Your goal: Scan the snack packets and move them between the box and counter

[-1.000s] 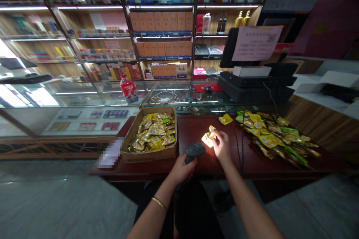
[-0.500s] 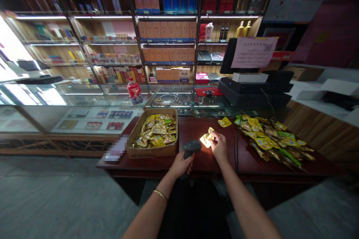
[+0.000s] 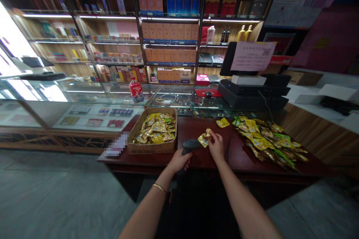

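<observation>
My left hand (image 3: 180, 160) is closed round the handle of a dark barcode scanner (image 3: 191, 145), its head pointing right. Between the fingers and thumb of my right hand (image 3: 216, 146) is a small gold snack packet (image 3: 203, 139), held just in front of the scanner's head. A cardboard box (image 3: 153, 148) full of similar gold and yellow packets stands to the left of the scanner. On the right of the table lies a loose pile of gold, yellow and green packets (image 3: 263, 142). One yellow packet (image 3: 223, 122) lies apart, behind my right hand.
The dark red wooden table (image 3: 187, 129) meets a glass display counter (image 3: 92, 115). On the counter are a red bottle (image 3: 136, 90), a white cable (image 3: 167, 99), a mouse (image 3: 208, 94) and a monitor (image 3: 228, 59). A black cord (image 3: 229, 143) crosses the table beside my right hand.
The scanner's bright light on the packet has gone off. The packet is tilted up more in my right hand and sits slightly left. The view has shifted a little.
</observation>
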Demonstrator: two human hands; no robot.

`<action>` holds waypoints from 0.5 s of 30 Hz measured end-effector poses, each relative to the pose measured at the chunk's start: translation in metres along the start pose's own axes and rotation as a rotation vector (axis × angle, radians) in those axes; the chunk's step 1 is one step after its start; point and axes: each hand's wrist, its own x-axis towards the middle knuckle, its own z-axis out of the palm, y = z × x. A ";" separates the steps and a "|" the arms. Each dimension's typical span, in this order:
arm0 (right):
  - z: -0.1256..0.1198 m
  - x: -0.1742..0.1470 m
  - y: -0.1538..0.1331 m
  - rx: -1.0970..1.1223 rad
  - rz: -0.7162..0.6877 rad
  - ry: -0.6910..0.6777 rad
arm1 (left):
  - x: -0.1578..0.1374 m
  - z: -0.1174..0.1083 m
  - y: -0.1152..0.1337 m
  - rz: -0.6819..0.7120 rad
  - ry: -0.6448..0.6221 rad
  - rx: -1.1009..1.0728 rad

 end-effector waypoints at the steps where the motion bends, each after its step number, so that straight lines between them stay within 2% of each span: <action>1: -0.001 0.000 -0.001 -0.006 0.002 0.001 | 0.000 0.000 0.000 -0.005 0.000 -0.001; 7: -0.007 -0.001 -0.009 -0.005 0.035 -0.003 | 0.001 0.000 0.005 -0.049 -0.030 -0.011; 10: -0.009 -0.001 -0.012 0.012 0.069 0.000 | -0.001 -0.001 0.007 -0.041 -0.062 -0.008; 15: -0.012 -0.001 -0.016 0.048 0.131 -0.016 | -0.002 -0.001 0.003 -0.014 -0.042 -0.013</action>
